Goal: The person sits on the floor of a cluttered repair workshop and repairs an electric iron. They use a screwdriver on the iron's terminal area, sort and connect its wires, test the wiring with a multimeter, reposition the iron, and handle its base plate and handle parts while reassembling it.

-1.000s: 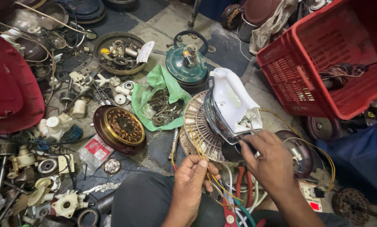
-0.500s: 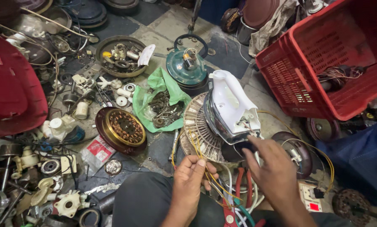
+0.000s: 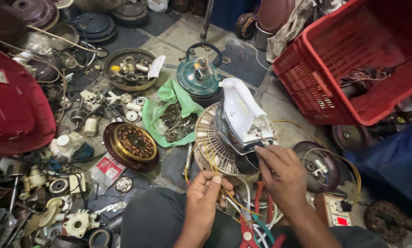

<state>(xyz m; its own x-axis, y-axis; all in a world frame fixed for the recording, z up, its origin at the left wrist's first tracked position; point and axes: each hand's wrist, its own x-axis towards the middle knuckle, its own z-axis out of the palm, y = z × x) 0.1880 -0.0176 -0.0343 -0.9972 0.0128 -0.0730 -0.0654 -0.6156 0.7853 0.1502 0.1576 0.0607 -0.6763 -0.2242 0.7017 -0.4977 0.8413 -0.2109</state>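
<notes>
White electric iron [image 3: 242, 115] at frame centre, tipped on side atop ribbed fan motor disc [image 3: 215, 147], rear terminals exposed. Judged heavy, rigid, smooth-shelled; best held by handle or body, not thin wires.

Right hand [image 3: 281, 172], lower centre-right, palm down, fingertips [image 3: 259, 149] pinching at iron's rear wiring.

Left hand [image 3: 206, 193], lower centre, curled, gripping yellow wires [image 3: 210, 160]; wires limp, light, likely fragile.

Green plastic bag [image 3: 162, 108] of metal parts left of iron. Red crate [image 3: 316, 69] upper right. Floor [image 3: 284, 105] cluttered.
</notes>
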